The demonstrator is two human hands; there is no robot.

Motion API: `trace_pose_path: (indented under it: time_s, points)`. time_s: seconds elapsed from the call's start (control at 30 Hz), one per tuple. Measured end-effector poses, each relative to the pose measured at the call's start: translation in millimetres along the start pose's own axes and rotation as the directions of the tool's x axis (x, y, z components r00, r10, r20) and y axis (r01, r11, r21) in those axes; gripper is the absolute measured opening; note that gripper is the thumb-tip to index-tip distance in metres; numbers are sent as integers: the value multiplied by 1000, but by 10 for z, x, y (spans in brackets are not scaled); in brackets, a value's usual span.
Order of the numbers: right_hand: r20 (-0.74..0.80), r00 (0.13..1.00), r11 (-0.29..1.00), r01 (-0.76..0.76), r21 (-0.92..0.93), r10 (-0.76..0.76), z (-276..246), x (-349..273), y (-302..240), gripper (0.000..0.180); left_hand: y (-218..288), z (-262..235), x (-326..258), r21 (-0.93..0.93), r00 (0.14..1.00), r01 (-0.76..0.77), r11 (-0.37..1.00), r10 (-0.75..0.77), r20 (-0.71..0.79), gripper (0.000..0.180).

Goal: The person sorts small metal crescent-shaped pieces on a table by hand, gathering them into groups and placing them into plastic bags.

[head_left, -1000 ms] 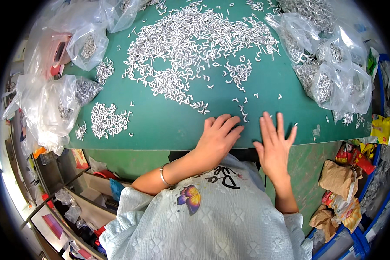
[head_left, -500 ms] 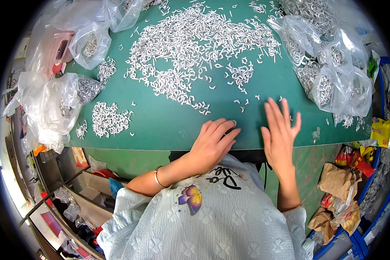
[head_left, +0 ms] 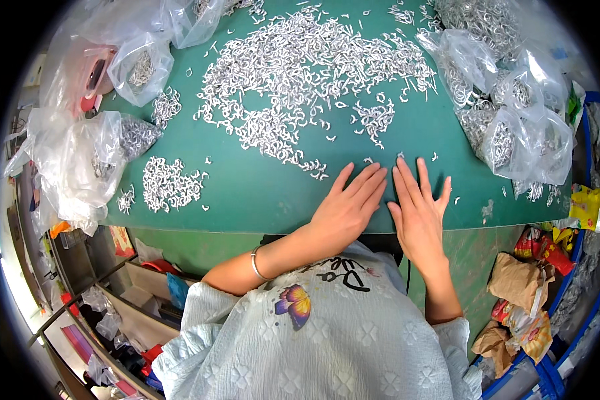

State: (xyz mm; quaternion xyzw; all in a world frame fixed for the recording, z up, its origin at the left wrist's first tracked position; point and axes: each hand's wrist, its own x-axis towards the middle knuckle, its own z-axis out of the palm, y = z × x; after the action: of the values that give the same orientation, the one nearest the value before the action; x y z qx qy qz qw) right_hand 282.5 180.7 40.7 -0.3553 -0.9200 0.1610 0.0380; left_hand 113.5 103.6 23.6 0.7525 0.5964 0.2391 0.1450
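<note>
My left hand lies palm down near the table's front edge, its fingers stretched out flat toward the far right. Close beside it is my right hand, also palm down, with fingers extended and thumb apart. Just beyond the left fingertips lies a small curved silvery metal piece; another piece is at the right fingertips. What may be under the palms is hidden. Farther off, a large heap of silvery curved metal pieces spreads over the green tabletop, with a small cluster at its near right side.
A separate pile of metal pieces sits at the left. Clear plastic bags with metal pieces line the left side, and more filled bags stand at the right. Crumpled brown paper lies right of the table, below its edge.
My left hand has moved right and slightly away from me, its fingers straightening. My right hand has shifted a little left, so the two hands are now closer together.
</note>
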Motion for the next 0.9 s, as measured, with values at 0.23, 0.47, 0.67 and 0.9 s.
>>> trace_pose_path:
  time_s: [0.23, 0.47, 0.67, 0.9]
  points:
    - [-135, 989, 998, -65, -27, 61, -88, 19, 44, 56, -47, -45, -220, -162, 999, 20, 987, -28, -47, 40]
    - [16, 996, 995, 87, -53, -87, 5, 180, 19, 55, -125, -51, -329, -241, 983, 55, 969, -94, -155, 30]
    - [-104, 988, 994, -112, -13, 110, -96, -177, 363, 52, -129, -53, -387, -248, 972, 75, 966, -127, -198, 26]
    - [-65, 998, 999, 30, 31, -27, -106, 92, 408, 56, -131, -61, -387, -226, 972, 80, 971, -126, -199, 26]
